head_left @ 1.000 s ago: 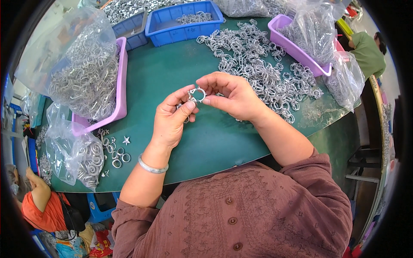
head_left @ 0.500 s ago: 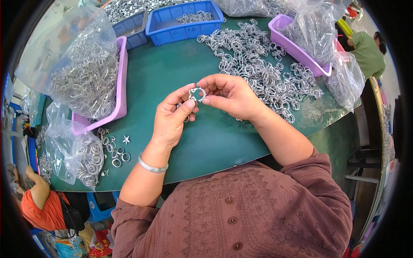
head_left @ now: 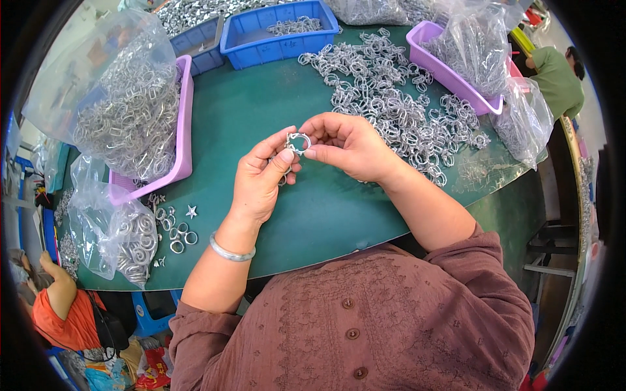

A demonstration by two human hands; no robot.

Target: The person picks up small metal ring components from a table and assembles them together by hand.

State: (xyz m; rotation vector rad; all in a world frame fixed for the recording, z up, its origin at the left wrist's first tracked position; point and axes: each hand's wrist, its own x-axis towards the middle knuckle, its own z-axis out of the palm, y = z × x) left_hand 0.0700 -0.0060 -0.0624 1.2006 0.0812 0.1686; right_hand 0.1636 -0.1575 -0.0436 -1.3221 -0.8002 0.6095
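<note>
Over the middle of the green table, my two hands meet at a silver metal ring [head_left: 299,141]. My left hand [head_left: 262,171] pinches the ring's left side between thumb and fingers, and more silver metal pieces [head_left: 283,178] show below its fingers. On the other side, my right hand [head_left: 345,146] grips the ring's right edge with thumb and forefinger. A large loose pile of silver ring-shaped pieces [head_left: 385,85] lies just beyond my right hand. Several loose rings [head_left: 182,234] and a small star piece [head_left: 191,211] rest on the table left of my left forearm.
A pink bin [head_left: 184,130] with a bag of metal pieces stands at left, beside a smaller bag of spiral pieces [head_left: 135,247]. Blue bins [head_left: 280,51] line the far edge. Another pink bin [head_left: 450,68] sits far right. Co-workers in orange [head_left: 65,319] and green [head_left: 557,85] are nearby.
The ring has turned very slightly between my fingertips. Both hands stay almost in the same place, still holding it.
</note>
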